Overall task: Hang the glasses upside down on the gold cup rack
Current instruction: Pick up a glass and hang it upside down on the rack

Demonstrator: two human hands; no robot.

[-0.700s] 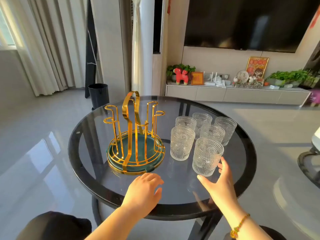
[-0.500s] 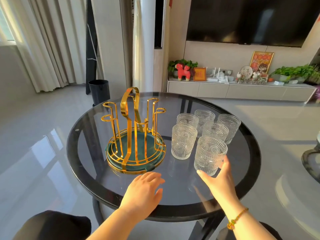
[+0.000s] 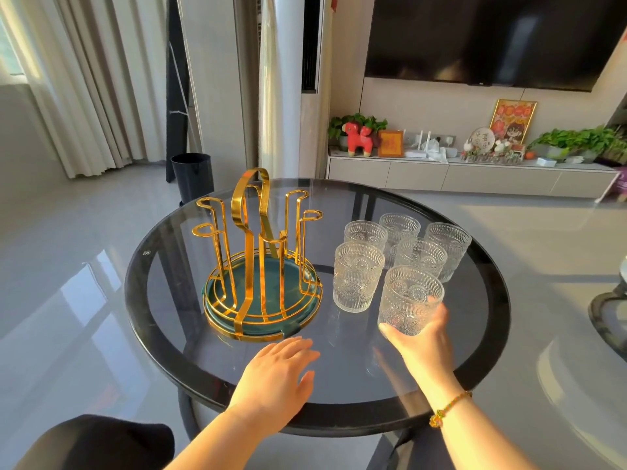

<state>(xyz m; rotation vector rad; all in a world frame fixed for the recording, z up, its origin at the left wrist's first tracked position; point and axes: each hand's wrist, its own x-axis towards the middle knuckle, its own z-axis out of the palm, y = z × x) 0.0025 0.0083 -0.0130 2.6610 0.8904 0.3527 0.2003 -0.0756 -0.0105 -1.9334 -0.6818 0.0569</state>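
On the round smoked-glass table with a black rim [image 3: 142, 300], seen from the head camera, the gold wire cup rack on its dark green round tray [image 3: 263, 266] stands left of centre, its looped prongs all bare; just right of it six clear embossed glass tumblers [image 3: 400, 262] stand upright in a close cluster, rims up; the nearest tumbler [image 3: 410, 300] is at the front right of the group, and the right hand [image 3: 424, 340] wraps around its lower part, thumb on the near left side and fingers curled behind the right side, seen through the glass, so the hand is closed on it; whether the tumbler is clear of the table I cannot tell; the left hand [image 3: 276, 371] is over the near table edge just before the rack, palm down, fingers loosely spread, holding nothing; a beaded bracelet [image 3: 448, 410] circles the right wrist.
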